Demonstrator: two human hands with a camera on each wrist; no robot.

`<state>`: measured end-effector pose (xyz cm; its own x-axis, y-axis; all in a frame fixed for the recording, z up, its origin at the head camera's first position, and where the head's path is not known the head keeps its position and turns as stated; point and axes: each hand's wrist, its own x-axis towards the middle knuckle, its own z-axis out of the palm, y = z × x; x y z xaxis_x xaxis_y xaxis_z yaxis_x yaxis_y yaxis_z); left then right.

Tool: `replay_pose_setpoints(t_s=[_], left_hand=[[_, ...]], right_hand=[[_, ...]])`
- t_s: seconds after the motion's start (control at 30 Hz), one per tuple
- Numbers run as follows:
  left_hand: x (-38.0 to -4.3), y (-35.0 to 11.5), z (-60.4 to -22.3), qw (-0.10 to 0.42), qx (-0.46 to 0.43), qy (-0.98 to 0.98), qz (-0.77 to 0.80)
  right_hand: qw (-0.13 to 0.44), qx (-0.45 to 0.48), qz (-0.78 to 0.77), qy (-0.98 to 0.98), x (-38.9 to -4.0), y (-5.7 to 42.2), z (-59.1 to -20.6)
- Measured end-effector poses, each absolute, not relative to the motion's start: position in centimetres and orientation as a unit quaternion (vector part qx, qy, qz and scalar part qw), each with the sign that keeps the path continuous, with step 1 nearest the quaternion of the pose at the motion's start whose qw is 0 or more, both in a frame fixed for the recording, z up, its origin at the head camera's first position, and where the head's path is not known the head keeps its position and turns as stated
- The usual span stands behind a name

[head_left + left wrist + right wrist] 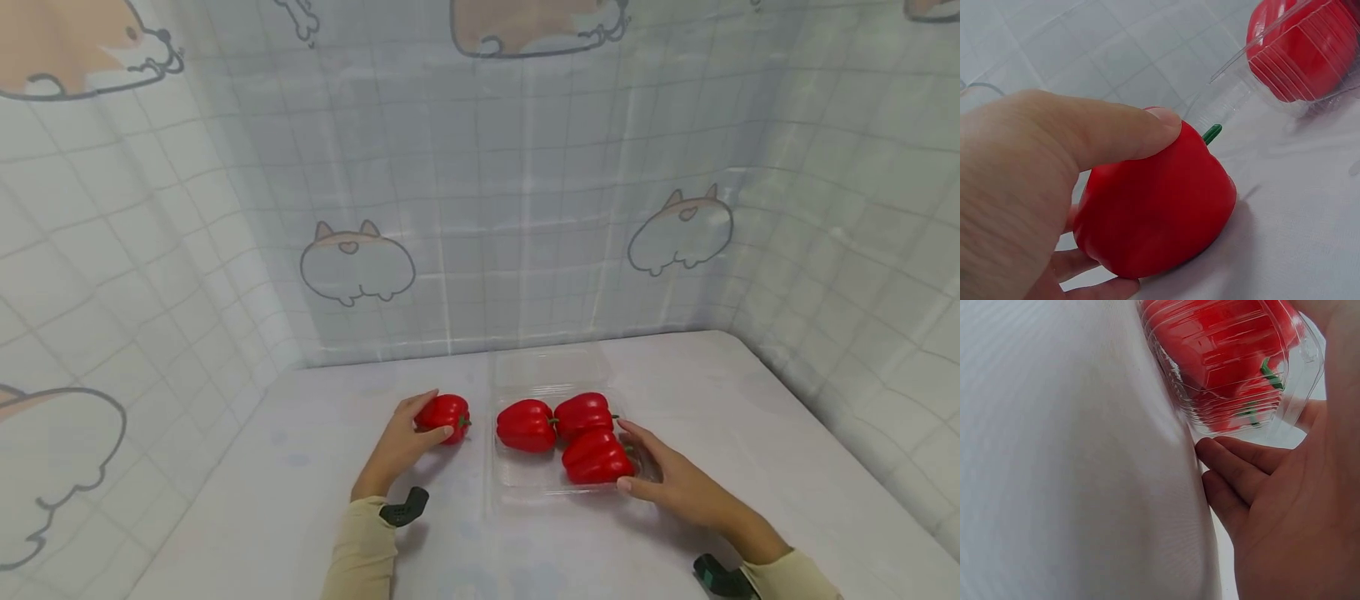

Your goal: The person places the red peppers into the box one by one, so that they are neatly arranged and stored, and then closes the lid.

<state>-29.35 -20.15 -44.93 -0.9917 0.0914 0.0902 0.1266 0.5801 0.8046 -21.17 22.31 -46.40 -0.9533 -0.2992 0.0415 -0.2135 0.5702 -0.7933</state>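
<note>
- So, your left hand (397, 446) has thumb and fingers wrapped around a single red pepper (446, 414), which sits on the white tabletop (262, 508), left of the tub.
- Your right hand (678, 485) has thumb and fingers parted around the right end of the clear tub (525, 477).
- That tub's got three red peppers (585, 417) inside, its clear lid (551, 367) flipped open behind.
- Behind everything, you've got dog-print sheeting (525, 183).

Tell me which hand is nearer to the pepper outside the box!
Left. The left hand holds that pepper; the right hand is farther, at the right side of the clear box.
</note>
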Motion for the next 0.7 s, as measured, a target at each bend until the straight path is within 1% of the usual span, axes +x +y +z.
replay_pose_setpoints(t_s=[0.27,0.43,0.7], left_hand=[[-29.26,-20.43,-44.61,0.02,-0.028,-0.895,-0.445],[-29.46,-20.33,-44.5,0.023,-0.027,-0.894,-0.447],[-29.37,-20.02,-44.7,0.028,-0.026,-0.887,-0.461]], right_hand=[[0.055,-0.15,-0.449,0.879,-21.49,22.16,-46.42],[0.048,-0.149,-0.445,0.882,-21.5,22.2,-46.22],[0.052,-0.144,-0.45,0.88,-21.11,22.37,-46.26]])
